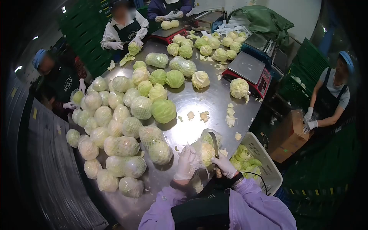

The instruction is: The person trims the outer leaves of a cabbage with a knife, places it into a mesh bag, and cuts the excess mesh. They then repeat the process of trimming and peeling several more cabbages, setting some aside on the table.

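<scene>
In front of me a pale cabbage (207,154) sits partly wrapped in whitish netting or film (197,156). My left hand (186,164), in a white glove, is closed on that wrap at the cabbage's left side. My right hand (225,166), also gloved, grips a curved knife (214,142) by its brown handle. The blade points away from me and passes in front of the cabbage's right part. Another wrapped cabbage shape (210,135) shows behind the blade, partly hidden. Trimmed leaf bits (204,116) lie on the metal table (191,100) beyond.
Many wrapped cabbages (130,126) crowd the left side. A red scale (247,69) stands at back right beside a loose cabbage (239,88). Right of me, a white crate (268,163) holds leaves. Co-workers stand around; one (331,99) handles a cardboard box (290,136).
</scene>
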The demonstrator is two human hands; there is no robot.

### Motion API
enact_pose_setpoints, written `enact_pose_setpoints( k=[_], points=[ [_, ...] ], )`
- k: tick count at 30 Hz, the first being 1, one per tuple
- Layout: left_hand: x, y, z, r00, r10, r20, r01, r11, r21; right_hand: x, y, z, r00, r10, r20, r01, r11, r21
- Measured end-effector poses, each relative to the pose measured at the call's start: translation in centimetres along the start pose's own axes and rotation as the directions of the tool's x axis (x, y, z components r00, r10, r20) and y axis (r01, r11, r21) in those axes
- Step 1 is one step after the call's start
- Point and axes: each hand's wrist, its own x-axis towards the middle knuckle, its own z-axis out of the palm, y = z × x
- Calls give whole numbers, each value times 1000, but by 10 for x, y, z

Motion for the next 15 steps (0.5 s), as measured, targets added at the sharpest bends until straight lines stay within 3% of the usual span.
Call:
enact_pose_setpoints(
  k=[1,2,3,4,5,7,8,9,10,11,13,14,15],
  points=[
    [0,-2,2,999,-12,37,15,996,-90,0,9,-3,978,176,114,-206,909,363],
    [2,-3,0,999,-14,43,18,996,-88,-2,18,-6,960,204,190,-270,851,450],
    [4,-5,-3,981,-8,193,45,982,-184,-3,29,-2,962,200,186,-264,853,451],
    [5,-6,-4,942,14,334,84,958,-276,-3,36,5,961,194,197,-275,744,609],
    [6,-9,-3,942,13,335,85,957,-276,-1,42,10,960,187,209,-280,605,745],
    [6,-17,0,866,19,500,266,829,-492,0,38,19,952,152,267,-303,595,745],
    [7,-15,0,863,17,506,270,829,-489,0,18,32,957,193,217,-288,539,792],
    [8,-10,0,882,16,472,239,847,-475,1,6,37,956,236,172,-269,482,834],
    [8,-6,0,901,18,434,205,864,-461,7,39,30,954,67,291,-287,472,834],
    [5,-1,4,900,23,434,200,865,-460,10,46,28,953,64,295,-289,474,832],
    [-5,11,15,972,-13,234,90,942,-322,16,53,29,937,48,346,-316,538,782],
    [-4,10,10,948,6,317,71,971,-228,15,38,38,965,79,250,-242,632,736],
    [-7,9,10,950,8,312,67,971,-228,14,30,42,964,81,255,-248,630,736]
  ],
)
